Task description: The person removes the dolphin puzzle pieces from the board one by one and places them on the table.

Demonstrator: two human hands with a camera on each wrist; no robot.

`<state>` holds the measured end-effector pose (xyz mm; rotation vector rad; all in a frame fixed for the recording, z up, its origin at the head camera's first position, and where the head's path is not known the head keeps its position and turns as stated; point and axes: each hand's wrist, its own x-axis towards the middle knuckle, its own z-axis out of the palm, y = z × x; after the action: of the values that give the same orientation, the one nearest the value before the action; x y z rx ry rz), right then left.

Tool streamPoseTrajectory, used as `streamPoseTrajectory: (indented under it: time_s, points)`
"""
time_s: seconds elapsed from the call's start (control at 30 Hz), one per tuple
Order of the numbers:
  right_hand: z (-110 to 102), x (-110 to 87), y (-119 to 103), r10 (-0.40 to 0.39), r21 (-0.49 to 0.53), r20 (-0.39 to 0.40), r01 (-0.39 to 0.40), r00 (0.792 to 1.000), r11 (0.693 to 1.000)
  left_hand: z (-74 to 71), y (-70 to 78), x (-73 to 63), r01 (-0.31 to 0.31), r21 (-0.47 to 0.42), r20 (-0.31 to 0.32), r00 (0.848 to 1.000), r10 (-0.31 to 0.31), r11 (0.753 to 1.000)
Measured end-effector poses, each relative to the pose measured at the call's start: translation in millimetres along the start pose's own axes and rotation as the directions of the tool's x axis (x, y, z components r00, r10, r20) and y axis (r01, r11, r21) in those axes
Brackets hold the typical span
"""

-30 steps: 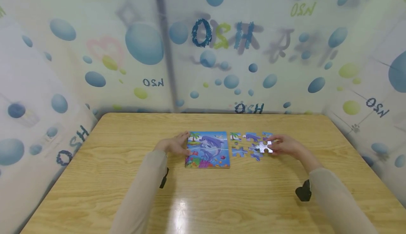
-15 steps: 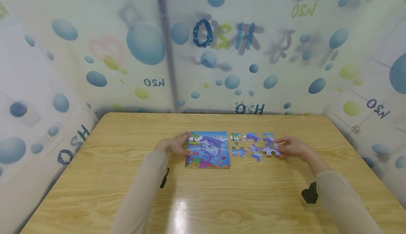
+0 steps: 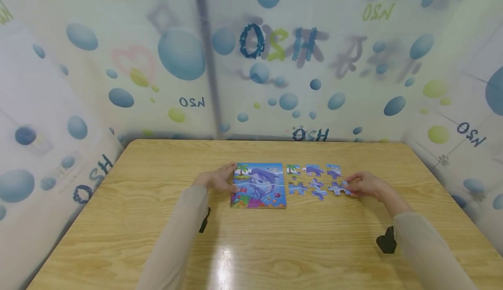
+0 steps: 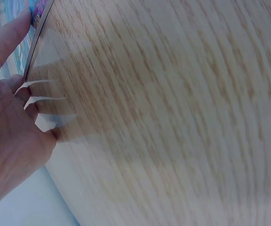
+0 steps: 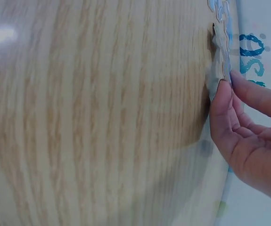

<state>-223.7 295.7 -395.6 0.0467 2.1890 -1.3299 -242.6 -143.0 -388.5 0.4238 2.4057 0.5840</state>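
Note:
My left hand (image 3: 215, 180) rests at the left edge of a square dolphin puzzle board (image 3: 259, 185). In the left wrist view its thumb (image 4: 12, 35) lies straight against the picture, and the other fingers are down by the board's side. Between thumb and fingers, my right hand (image 3: 367, 184) pinches the right side of a purple-blue jigsaw piece (image 3: 336, 188). The right wrist view shows that piece (image 5: 225, 61) edge-on, tilted over the wood. It is at the right end of the lower row of loose pieces.
Several jigsaw pieces lie in two rows right of the board: a palm piece (image 3: 292, 169), a dolphin-head piece (image 3: 314, 170), a corner piece (image 3: 334, 170), and lower ones (image 3: 298, 188). The wooden table (image 3: 275, 246) meets a printed curtain (image 3: 338, 119) behind.
My right hand has turned the piece from its pale back to its printed side and moved it right and down into the lower row. The left hand stays at the board.

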Motion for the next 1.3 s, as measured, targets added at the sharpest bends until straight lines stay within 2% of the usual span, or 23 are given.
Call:
streamPoseTrajectory:
  time_s: [0.2, 0.43, 0.67, 1.03, 1.3]
  points:
    - [0.3, -0.6, -0.9, 0.03, -0.066, -0.06, -0.034, 0.998, 0.997, 1.1, -1.8, 1.9, -0.001, -0.013, 0.003, 1.0, 0.001, 1.0]
    - [0.9, -1.6, -3.7, 0.047, -0.146, -0.089, -0.059, 0.995, 0.988, 1.7, -2.2, 3.4, 0.004, -0.007, 0.001, 1.0, -0.004, 1.0]
    - [0.9, -3.8, -5.7, 0.044, -0.154, -0.096, -0.058, 0.994, 0.986, 4.0, -6.2, 8.0, 0.012, -0.012, -0.013, 1.0, -0.012, 1.0]
    - [3.4, -2.1, -9.7, 0.063, -0.179, -0.114, -0.083, 0.991, 0.98, 0.9, -1.1, 2.4, 0.026, 0.007, 0.004, 1.0, -0.026, 1.0]
    - [18.4, 3.8, -27.3, -0.002, -0.169, -0.052, -0.006, 0.999, 0.986, -2.3, 2.0, 3.0, 0.043, 0.016, 0.018, 0.999, -0.043, 0.999]
